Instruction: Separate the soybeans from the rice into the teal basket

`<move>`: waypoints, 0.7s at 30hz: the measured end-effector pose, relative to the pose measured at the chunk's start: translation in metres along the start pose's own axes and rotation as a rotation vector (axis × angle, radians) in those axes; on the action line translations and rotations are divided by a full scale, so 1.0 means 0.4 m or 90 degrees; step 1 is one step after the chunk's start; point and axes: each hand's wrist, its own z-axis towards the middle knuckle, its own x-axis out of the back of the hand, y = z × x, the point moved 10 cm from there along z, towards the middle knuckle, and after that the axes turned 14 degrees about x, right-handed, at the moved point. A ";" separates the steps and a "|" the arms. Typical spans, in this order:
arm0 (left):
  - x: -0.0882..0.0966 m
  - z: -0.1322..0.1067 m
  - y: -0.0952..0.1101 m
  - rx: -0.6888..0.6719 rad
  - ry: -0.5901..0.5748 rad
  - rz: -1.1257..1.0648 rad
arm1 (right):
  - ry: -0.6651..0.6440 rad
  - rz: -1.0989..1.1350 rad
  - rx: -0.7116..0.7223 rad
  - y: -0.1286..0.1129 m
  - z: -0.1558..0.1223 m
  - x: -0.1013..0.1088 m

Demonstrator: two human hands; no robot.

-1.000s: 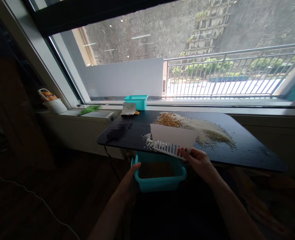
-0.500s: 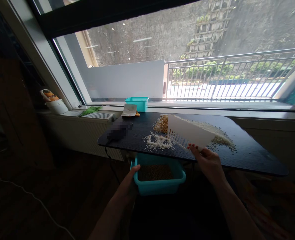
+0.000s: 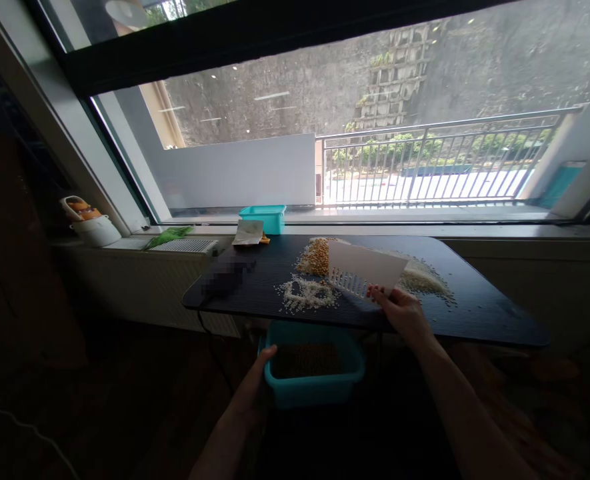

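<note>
My left hand (image 3: 255, 381) grips the left rim of a teal plastic tub (image 3: 315, 392), its thumb over the edge. Brown grains (image 3: 309, 360) lie in the tub, dim in shadow, below the table's front edge. Between the fingers of my right hand (image 3: 399, 310) is a thin white sheet with a row of slots (image 3: 365, 262) along its lower left part. It is held tilted over the dark table (image 3: 489, 320). Behind its left end sits a pile of yellow corn kernels (image 3: 315, 257); nearer the front edge are scattered white grains (image 3: 307, 295). A pale grain heap (image 3: 427, 279) spreads to its right.
Another teal tub (image 3: 269, 220) stands at the back by the window, a paper packet (image 3: 248, 232) before it. A blurred-out dark object (image 3: 225, 277) lies at the table's left. A radiator (image 3: 175, 280) runs beneath the sill, carrying green netting (image 3: 169, 235) and a white pot (image 3: 95, 229).
The camera view has shifted, so the table appears slightly lower and farther left. The white slotted sheet has turned a little and looks shorter. Both hands keep their holds.
</note>
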 end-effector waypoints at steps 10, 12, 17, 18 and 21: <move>-0.003 0.004 -0.006 -0.011 -0.010 0.002 | -0.031 0.039 -0.003 -0.010 -0.004 -0.007; -0.010 0.004 -0.006 -0.016 -0.017 0.005 | -0.027 0.037 -0.009 -0.007 -0.003 -0.008; -0.022 0.013 -0.012 -0.017 -0.018 0.016 | -0.046 0.051 -0.028 0.017 0.006 -0.025; -0.025 0.015 -0.012 -0.019 -0.017 0.021 | -0.052 0.056 -0.029 0.019 0.008 -0.029; -0.033 0.026 -0.008 -0.033 -0.014 0.037 | -0.072 0.068 -0.019 0.017 0.010 -0.035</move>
